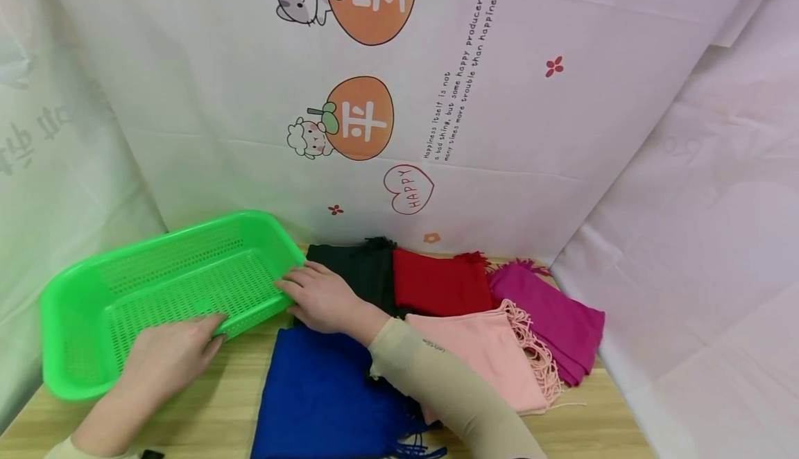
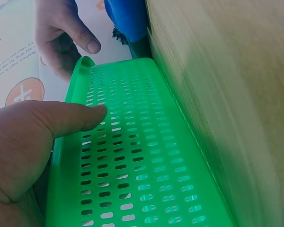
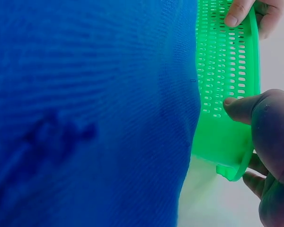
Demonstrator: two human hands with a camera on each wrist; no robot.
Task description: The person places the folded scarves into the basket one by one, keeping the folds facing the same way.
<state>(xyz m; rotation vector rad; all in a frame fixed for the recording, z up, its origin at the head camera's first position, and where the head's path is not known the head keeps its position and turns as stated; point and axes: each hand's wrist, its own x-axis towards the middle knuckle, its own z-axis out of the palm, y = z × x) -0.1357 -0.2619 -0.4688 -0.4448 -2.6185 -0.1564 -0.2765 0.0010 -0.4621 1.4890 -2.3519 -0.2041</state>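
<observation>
One green basket point(image 1: 93, 306) in both hands' point(image 1: 165, 355) point(image 1: 321, 297) grip; five folded scarves point(image 1: 324, 396) alongside.

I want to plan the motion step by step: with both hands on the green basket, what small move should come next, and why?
Probably set the green basket flat on the table. Its far side looks raised, and the left hand and right hand grip its near rim. The folded scarves, the blue scarf nearest, lie beside it, not inside.
</observation>
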